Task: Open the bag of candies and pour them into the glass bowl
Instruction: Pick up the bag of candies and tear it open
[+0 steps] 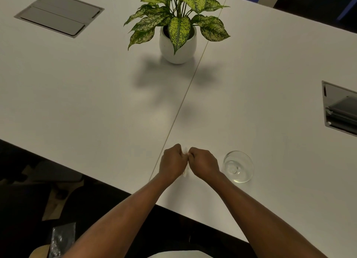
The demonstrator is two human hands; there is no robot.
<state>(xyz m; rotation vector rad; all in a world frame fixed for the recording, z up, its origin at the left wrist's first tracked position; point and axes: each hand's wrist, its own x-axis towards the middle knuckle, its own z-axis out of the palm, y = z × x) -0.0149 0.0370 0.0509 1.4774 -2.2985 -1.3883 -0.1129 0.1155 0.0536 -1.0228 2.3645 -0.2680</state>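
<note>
2 hands [187,160] grip 1 bag [185,173]; 1 bowl [238,166] nr.

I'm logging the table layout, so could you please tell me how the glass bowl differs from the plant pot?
The glass bowl is clear, shallow and empty; the plant pot is opaque white, taller and holds a leafy plant. The bowl sits near the table's front edge, beside the right hand; the pot stands farther back. Both are round and rest on the white table.

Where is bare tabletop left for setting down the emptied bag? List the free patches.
Widest: the white table between the potted plant and the left hand. Also free: the stretch between the clear glass bowl and the right-side metal hatch. Crowded: both hands, right hand, clenched on the small pale bag beside the bowl.
</note>
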